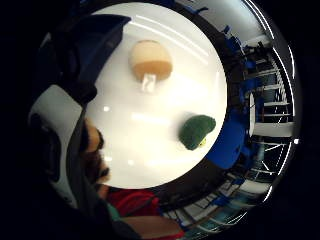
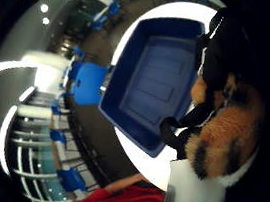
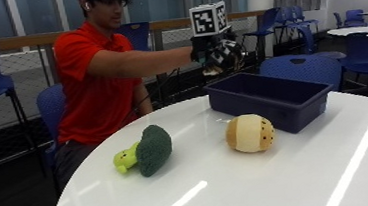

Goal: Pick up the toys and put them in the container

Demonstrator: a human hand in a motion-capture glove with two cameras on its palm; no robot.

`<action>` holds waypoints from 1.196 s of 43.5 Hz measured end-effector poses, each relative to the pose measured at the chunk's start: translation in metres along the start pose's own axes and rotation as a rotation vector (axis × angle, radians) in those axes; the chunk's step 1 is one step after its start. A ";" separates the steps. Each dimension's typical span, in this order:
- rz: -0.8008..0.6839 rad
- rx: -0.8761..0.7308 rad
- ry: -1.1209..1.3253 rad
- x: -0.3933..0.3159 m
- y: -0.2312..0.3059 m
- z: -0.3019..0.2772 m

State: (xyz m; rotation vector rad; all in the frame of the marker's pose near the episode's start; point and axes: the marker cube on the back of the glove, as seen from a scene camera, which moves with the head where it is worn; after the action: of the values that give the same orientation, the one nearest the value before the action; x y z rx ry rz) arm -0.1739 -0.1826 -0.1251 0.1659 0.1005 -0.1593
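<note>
1. A person in a red shirt sits at a round white table and holds the gloved right hand out at about shoulder height, well above the tabletop.
2. The right hand has its fingers curled round a small furry plush toy, orange-brown with dark patches; in the thumb side palm view the fur lies right against the palm, between the glove's black straps.
3. From the outside view, only a little of that toy shows under the glove, and what kind of animal it is cannot be told.
4. Below the hand, and a little beyond it, stands the dark blue rectangular container on the table; the hand is lifted above the edge of the container nearest the person, not touching it.
5. The thumb side palm view looks down into the container, and nothing can be seen on its floor.
6. Two more toys lie on the table, well below the hand and on the side of the container away from it.
7. A tan and cream round plush toy sits just beside the container's long wall.
8. A green plush broccoli with a pale green stalk lies farther from the container, apart from the round toy.
</note>
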 end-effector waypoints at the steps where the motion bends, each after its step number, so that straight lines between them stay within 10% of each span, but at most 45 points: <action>1: -0.013 0.006 -0.008 -0.008 -0.006 -0.003; 23: -0.138 -0.099 -0.132 -0.113 -0.076 0.023; 52: -0.048 -0.092 -0.091 0.054 -0.004 0.015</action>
State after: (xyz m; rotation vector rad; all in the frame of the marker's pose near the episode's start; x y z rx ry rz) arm -0.1201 -0.1974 -0.1171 0.0643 0.0208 -0.2098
